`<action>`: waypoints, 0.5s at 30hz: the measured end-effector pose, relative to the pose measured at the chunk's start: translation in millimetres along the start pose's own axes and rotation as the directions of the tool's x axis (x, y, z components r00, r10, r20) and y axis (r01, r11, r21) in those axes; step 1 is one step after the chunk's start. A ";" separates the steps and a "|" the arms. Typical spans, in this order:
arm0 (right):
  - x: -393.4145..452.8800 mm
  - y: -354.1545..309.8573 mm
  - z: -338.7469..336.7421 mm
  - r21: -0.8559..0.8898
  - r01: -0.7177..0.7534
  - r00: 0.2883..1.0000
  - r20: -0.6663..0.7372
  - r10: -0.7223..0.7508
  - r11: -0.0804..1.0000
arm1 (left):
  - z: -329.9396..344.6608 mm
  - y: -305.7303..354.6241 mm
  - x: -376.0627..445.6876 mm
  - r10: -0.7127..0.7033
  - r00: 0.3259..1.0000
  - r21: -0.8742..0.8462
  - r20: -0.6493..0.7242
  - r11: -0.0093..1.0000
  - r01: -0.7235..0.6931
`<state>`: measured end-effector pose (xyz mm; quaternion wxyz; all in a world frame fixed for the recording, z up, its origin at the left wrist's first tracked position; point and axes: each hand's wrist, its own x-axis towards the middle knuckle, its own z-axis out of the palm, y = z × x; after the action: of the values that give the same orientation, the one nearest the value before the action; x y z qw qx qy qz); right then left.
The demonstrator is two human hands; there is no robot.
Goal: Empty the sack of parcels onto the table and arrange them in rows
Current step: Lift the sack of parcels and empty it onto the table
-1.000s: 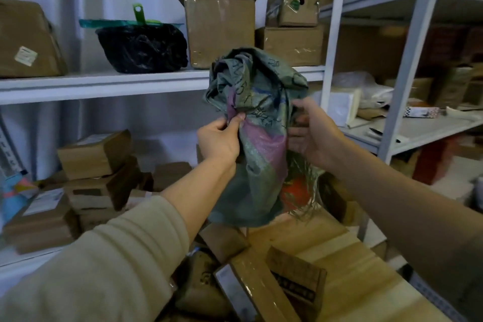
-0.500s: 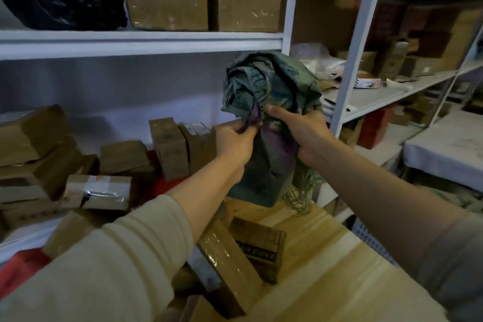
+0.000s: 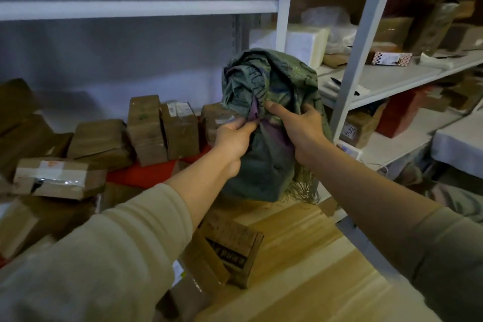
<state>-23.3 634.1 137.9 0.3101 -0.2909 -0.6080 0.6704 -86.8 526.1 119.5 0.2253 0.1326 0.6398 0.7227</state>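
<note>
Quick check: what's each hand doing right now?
Left hand: closed, gripping the bunched green sack.
Right hand: closed, gripping the same sack from the other side.

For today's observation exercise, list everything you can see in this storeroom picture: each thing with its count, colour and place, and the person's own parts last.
sack: one, green with a purple patch, crumpled, held up over the table
table: one, pale wood, below the sack
parcels: many, brown cardboard, heaped on the left and behind the sack; count unclear
boxed parcel: one, brown with dark print, tilted on the table
shelving: white posts and boards, behind and right, holding boxes
white block: one, on the right shelf
red box: one, lower right shelf
left hand: grips the sack, beige sleeve
right hand: grips the sack, grey sleeve
</note>
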 end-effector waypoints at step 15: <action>115.5 109.8 -63.7 -0.274 -0.276 0.942 0.114 0.316 0.921 | 58.1 -103.2 77.1 -0.276 0.922 0.148 -0.273 0.934 0.324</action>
<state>-55.0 755.9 21.3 0.1169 -0.3637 -0.6600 0.6469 -109.4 622.8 19.0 0.2385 -0.0378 0.7417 0.6258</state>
